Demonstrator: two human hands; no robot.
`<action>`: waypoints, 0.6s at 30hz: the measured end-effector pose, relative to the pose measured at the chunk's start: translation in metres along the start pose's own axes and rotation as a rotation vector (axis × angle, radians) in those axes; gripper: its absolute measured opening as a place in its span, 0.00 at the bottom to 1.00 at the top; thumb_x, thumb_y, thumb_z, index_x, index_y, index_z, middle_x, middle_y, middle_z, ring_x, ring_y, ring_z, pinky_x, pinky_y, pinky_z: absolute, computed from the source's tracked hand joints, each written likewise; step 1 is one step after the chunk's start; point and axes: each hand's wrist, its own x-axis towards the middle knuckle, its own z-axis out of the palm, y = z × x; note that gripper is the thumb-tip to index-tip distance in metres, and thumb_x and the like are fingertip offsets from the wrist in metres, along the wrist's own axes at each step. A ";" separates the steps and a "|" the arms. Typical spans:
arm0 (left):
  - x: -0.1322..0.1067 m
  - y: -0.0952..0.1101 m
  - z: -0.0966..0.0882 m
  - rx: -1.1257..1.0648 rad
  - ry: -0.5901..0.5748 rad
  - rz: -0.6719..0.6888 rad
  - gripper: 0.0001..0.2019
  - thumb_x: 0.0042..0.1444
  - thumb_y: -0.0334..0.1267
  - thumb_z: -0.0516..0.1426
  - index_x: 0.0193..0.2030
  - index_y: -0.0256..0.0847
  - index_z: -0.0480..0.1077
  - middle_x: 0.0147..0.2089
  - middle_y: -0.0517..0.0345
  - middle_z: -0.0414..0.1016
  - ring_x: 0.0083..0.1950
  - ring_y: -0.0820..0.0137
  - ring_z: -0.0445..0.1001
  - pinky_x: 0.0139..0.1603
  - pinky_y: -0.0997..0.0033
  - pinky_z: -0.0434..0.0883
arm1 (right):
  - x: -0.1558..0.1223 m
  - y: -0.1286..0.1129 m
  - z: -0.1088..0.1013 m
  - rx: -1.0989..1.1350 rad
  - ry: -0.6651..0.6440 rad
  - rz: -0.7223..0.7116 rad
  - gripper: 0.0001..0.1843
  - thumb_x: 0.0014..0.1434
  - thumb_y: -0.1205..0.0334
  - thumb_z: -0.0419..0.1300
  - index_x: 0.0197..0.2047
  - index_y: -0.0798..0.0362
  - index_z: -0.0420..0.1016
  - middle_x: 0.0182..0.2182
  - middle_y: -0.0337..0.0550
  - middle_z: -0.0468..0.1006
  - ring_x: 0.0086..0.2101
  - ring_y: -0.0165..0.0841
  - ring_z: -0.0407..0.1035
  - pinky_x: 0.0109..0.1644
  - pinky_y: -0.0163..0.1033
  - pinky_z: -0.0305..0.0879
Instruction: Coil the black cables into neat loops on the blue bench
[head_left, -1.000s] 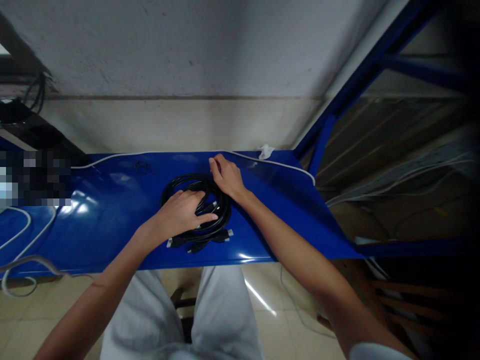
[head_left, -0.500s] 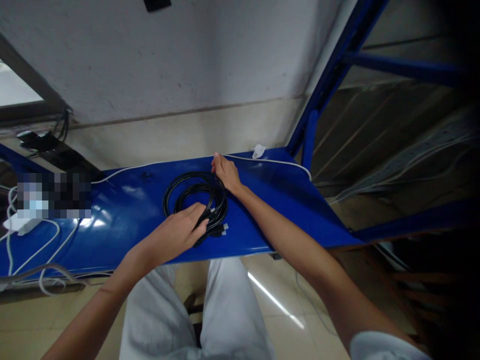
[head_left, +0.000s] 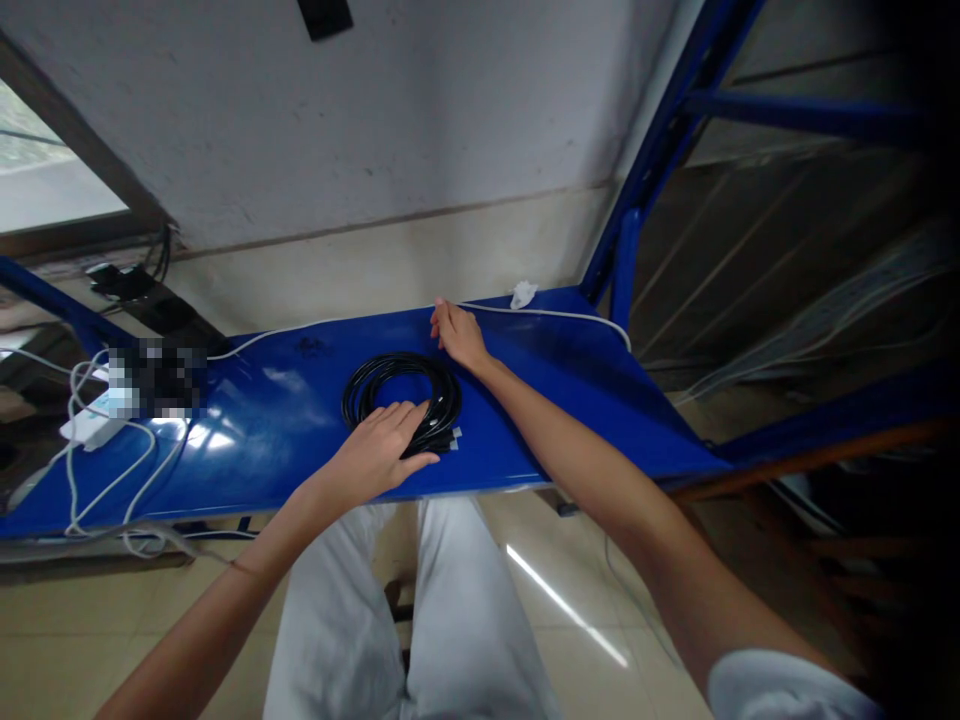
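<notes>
A coil of black cable (head_left: 401,392) lies flat on the blue shelf board (head_left: 555,400). My left hand (head_left: 379,452) rests palm down on the near edge of the coil, fingers stretched out over its plug ends with white tags. My right hand (head_left: 457,335) lies at the far right of the coil, fingers flat on the board beside a thin white cable (head_left: 555,315); it holds nothing that I can see.
A white power strip (head_left: 94,425) with tangled white cords sits at the left of the board. A crumpled white scrap (head_left: 523,294) lies at the back. A blue rack post (head_left: 626,270) rises at right. The wall is close behind.
My view has tilted up and shifted. My left hand slid from the middle of the coil to its near edge. My right hand moved off the coil to the board beyond it.
</notes>
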 end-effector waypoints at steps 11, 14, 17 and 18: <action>0.004 -0.005 -0.021 -0.016 0.153 0.116 0.19 0.74 0.54 0.62 0.63 0.47 0.80 0.62 0.47 0.83 0.65 0.52 0.78 0.67 0.47 0.72 | 0.001 -0.002 0.012 0.358 -0.446 -0.203 0.34 0.51 0.41 0.81 0.53 0.54 0.84 0.45 0.47 0.88 0.43 0.36 0.80 0.52 0.41 0.75; 0.018 -0.032 -0.028 -0.100 0.365 -0.073 0.15 0.76 0.52 0.58 0.56 0.46 0.81 0.58 0.49 0.83 0.63 0.54 0.78 0.69 0.46 0.70 | -0.001 -0.004 0.011 0.282 -0.534 -0.248 0.27 0.54 0.48 0.78 0.52 0.55 0.86 0.41 0.43 0.88 0.41 0.36 0.79 0.49 0.40 0.73; 0.036 -0.071 -0.024 -0.105 0.402 -0.322 0.36 0.59 0.57 0.70 0.68 0.37 0.74 0.66 0.36 0.77 0.67 0.42 0.76 0.72 0.38 0.70 | -0.004 -0.013 0.002 0.149 -0.566 -0.285 0.21 0.56 0.59 0.74 0.53 0.54 0.86 0.40 0.40 0.87 0.40 0.35 0.79 0.46 0.37 0.70; 0.041 -0.083 -0.020 -0.141 0.317 -0.374 0.42 0.53 0.56 0.73 0.69 0.34 0.73 0.66 0.33 0.77 0.67 0.39 0.76 0.72 0.37 0.70 | -0.004 -0.017 -0.001 0.081 -0.574 -0.293 0.21 0.56 0.62 0.74 0.53 0.53 0.86 0.40 0.39 0.87 0.40 0.34 0.78 0.46 0.37 0.69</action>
